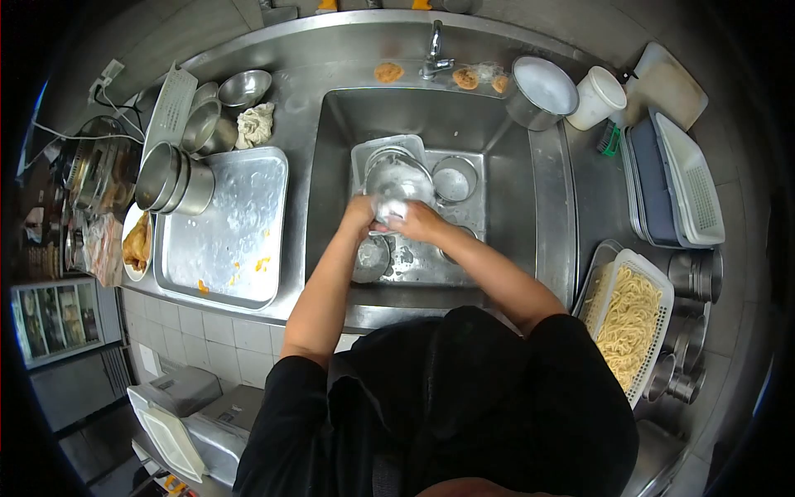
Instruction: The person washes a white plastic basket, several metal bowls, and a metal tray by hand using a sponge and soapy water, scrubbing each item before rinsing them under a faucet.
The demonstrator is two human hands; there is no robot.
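In the steel sink (489, 124), left hand (360, 214) and right hand (420, 222) meet.

Dishes (399, 176) crowded the sink (497, 149) floor, leaving bare room only along its back wall under the tap (435, 54). Left, the flat tray (228, 224) lay mostly open, hemmed by stacked pots (170, 178); right, a noodle basket (633, 319) blocked the worktop (553, 207)
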